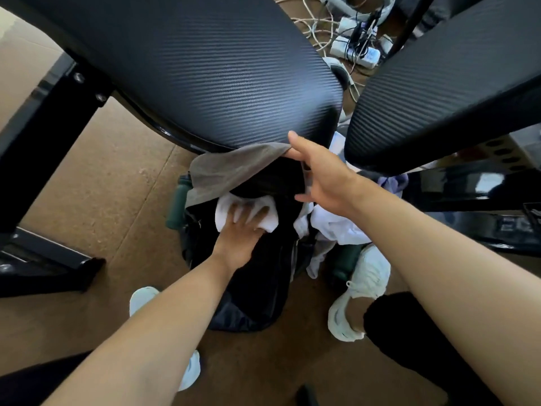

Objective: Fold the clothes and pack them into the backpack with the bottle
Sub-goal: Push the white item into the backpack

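**White bundle pressed into the bag**

White folded cloth sits in the mouth of the black bag, which stands on the floor between the person's shoes. The left hand lies flat on it, fingers spread, likely pushing it down to save room. The right hand, at the bag's one o'clock, also has its fingers spread and touches the grey cloth draped over the far rim, seemingly keeping the mouth open. The green bottle stands at nine o'clock, against the bag's side. More white clothes lie at three o'clock. Black weave-patterned surfaces overhang at twelve; cables tangle on the brown floor beyond.
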`<action>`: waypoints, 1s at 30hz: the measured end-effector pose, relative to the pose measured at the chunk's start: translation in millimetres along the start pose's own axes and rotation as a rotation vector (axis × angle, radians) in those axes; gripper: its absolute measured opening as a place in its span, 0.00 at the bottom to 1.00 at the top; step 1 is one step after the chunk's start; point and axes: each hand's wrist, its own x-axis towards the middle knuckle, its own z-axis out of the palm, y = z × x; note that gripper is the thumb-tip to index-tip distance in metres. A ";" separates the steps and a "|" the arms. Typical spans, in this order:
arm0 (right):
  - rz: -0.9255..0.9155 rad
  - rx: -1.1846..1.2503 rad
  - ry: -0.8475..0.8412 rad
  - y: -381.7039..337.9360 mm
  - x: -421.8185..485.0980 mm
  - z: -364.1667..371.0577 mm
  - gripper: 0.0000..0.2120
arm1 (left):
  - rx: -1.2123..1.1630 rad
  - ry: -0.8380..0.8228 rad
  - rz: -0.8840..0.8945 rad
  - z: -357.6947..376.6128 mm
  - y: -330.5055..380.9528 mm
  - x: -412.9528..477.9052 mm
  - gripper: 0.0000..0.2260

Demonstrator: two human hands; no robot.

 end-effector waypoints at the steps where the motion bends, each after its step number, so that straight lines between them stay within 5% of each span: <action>1: -0.005 0.006 -0.001 1.4 1.1 -1.3 0.20 | -0.093 -0.063 -0.041 3.1 3.9 6.1 0.25; 5: -0.033 0.038 0.027 6.3 4.0 -4.7 0.20 | -0.269 -0.253 -0.106 0.5 10.2 31.7 0.19; 9: -0.120 -0.021 0.080 17.1 5.0 -10.3 0.14 | -0.365 -0.165 -0.243 -15.2 -3.9 50.2 0.26; 11: -0.163 -0.098 0.115 24.4 4.4 -13.5 0.12 | -0.358 -0.117 -0.221 -16.9 -0.8 44.7 0.21; 14: -0.198 -0.175 0.151 32.9 1.6 -16.1 0.08 | -0.523 0.214 -0.138 -6.6 12.9 14.7 0.10; 23: -0.225 -0.320 0.506 99.4 -10.2 -25.8 0.09 | -0.578 0.991 -0.108 -67.2 57.8 -68.8 0.11; 26: -0.102 -0.418 0.581 130.9 -4.5 -61.6 0.04 | -0.625 1.002 -0.097 -90.9 65.7 -61.1 0.14; 30: 0.091 -0.648 0.490 163.9 18.5 -121.6 0.22 | -0.719 0.824 -0.035 -90.4 84.9 -46.3 0.16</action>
